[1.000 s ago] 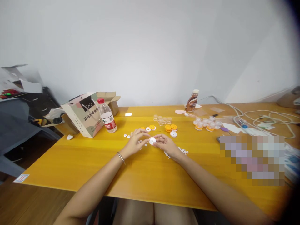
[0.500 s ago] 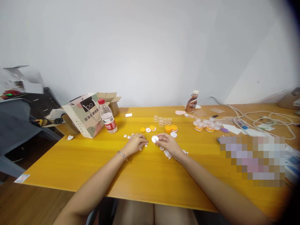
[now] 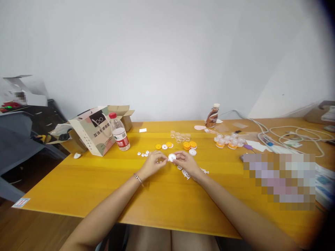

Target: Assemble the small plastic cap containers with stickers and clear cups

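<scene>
A round white plastic disc (image 3: 172, 157) is pinched between the thumb and fingers of my right hand (image 3: 186, 163). My left hand (image 3: 154, 164) has its thumb and forefinger closed on a small white plastic piece (image 3: 168, 160), too small to make out fully, right at the disc's left edge. Several small white parts (image 3: 143, 154) lie beyond my left hand. White openwork pieces (image 3: 186, 174) sit under and beside my right hand. Yellow and white discs (image 3: 164, 146) form a row behind my hands, with stacked orange discs (image 3: 190, 145) and another white disc (image 3: 192, 152) to the right.
Clear plastic rings (image 3: 180, 136) stand farther back. A water bottle (image 3: 121, 136), a paper bag (image 3: 95, 134) and a cardboard box (image 3: 125, 115) occupy the left. Toward the right are a brown drink bottle (image 3: 212, 116), clear-and-orange assembled pieces (image 3: 229, 141) and white cables (image 3: 295, 134).
My left hand has lifted from the table and moved right with the small white piece, up to the disc. The disc in my right hand stays in nearly the same place.
</scene>
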A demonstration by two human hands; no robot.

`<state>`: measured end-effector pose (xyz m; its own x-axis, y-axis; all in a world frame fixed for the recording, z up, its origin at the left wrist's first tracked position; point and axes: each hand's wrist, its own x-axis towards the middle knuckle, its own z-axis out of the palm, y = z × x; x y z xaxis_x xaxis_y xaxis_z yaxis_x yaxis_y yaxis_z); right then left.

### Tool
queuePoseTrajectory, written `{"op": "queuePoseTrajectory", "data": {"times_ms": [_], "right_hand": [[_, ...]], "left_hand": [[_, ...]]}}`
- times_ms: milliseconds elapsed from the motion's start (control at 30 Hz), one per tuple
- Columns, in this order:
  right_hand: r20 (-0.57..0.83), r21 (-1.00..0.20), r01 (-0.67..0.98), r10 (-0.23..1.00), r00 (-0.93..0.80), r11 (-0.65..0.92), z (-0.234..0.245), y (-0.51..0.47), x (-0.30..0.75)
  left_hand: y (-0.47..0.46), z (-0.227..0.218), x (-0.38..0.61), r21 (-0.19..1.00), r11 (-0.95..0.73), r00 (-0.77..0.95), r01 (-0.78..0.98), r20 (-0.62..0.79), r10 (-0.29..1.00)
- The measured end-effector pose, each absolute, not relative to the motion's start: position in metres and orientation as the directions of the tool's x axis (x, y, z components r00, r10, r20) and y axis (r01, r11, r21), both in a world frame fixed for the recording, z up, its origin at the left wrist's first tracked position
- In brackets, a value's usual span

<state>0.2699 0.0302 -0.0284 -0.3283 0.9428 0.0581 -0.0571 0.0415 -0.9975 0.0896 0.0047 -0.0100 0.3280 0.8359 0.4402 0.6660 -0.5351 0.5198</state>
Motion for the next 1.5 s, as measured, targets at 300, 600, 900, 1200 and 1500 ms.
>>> {"op": "queuePoseTrajectory", "data": {"times_ms": [300,600,900,1200,1500], "right_hand": [[0.045,-0.993,-0.121,0.925,-0.376,-0.001,-0.021,0.021,0.265],[0.036,-0.988,-0.156,0.947,-0.320,-0.016,-0.028,0.028,0.268],[0.024,-0.983,-0.183,0.961,-0.276,-0.028,-0.030,0.032,0.269],[0.004,-0.979,-0.195,0.949,-0.315,-0.061,-0.026,0.029,0.271],[-0.011,-0.989,-0.132,0.934,-0.356,-0.062,-0.030,0.030,0.271]], "left_hand": [[0.001,-0.017,0.099,0.589,-0.484,0.230,0.647,0.455,0.860],[0.004,-0.009,0.083,0.553,-0.497,0.308,0.669,0.403,0.862],[0.010,-0.018,0.071,0.306,-0.501,0.445,0.809,0.237,0.864],[0.006,-0.017,0.073,0.044,-0.583,0.549,0.811,0.286,0.785],[0.004,-0.022,0.076,-0.143,-0.608,0.619,0.781,0.307,0.723]]}}
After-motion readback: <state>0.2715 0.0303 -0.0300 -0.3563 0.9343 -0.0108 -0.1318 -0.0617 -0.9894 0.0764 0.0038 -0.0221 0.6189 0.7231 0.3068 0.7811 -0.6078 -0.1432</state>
